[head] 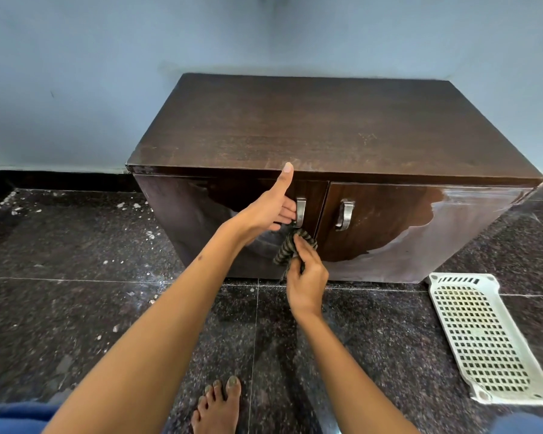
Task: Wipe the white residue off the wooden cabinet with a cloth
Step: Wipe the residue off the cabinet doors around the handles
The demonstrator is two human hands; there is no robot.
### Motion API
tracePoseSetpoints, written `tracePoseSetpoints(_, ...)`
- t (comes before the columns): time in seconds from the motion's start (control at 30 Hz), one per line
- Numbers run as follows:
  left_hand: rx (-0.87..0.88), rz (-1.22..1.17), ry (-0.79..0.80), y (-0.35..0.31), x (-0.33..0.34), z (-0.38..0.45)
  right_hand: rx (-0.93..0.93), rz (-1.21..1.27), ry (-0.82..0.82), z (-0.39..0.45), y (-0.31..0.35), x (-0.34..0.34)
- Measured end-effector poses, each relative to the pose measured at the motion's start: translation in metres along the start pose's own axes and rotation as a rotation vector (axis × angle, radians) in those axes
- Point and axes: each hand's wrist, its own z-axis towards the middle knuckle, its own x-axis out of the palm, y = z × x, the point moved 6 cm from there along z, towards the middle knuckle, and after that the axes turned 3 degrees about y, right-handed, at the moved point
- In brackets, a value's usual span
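We are crouching before the cabinet, its doors just beyond our hands. Our left hand is curling its fingers round the left door handle, thumb up; just below it, our right hand is pinching the bunched striped cloth against the door. Tugging the handle could swing the door open; the small wad could smear residue. We are seeing no writing anywhere.
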Motion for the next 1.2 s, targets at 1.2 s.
tracePoseSetpoints(1.2, 0.543, 1.444, -0.950, 0.041, -0.083, -0.055, -0.500, -0.093, -0.121, -0.007, 0.055, 0.013)
